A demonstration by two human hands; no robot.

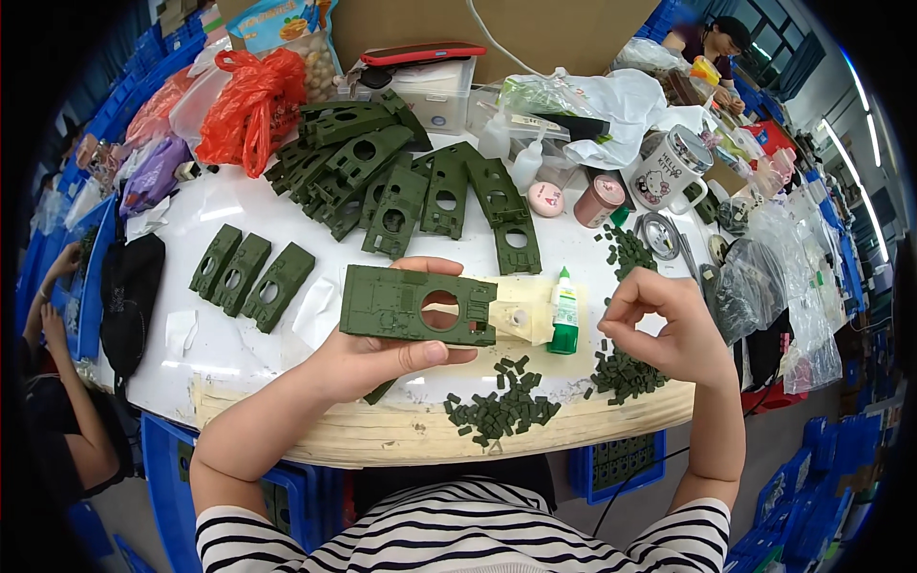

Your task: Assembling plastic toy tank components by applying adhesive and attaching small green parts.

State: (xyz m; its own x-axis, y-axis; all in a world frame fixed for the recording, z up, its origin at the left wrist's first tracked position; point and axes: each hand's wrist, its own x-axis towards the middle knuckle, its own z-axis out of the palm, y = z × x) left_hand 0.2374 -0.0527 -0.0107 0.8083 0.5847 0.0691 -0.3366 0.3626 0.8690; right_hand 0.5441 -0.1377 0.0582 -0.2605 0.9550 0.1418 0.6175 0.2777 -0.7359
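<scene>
My left hand (368, 368) grips a dark green plastic tank hull (382, 304), its thumb along the near edge and fingers underneath. A large round hole opens in the hull toward its right end, where a finger shows through. To the right, my right hand (673, 329) is raised with thumb and forefinger pinched together; whatever is between the tips is too small to make out. Between the hands a glue bottle (565, 315) with a green base lies on a cream sheet. Small dark green blocks lie in a heap (506, 401) at the near edge and another heap (626, 374) below my right hand.
Three similar hulls (232, 274) lie at the left, and a stack of hulls (358, 158) fills the back. A white mug (666, 172), a pink tin (600, 201) and plastic bags (611, 105) crowd the back right. Another person's arms (72, 353) show at far left.
</scene>
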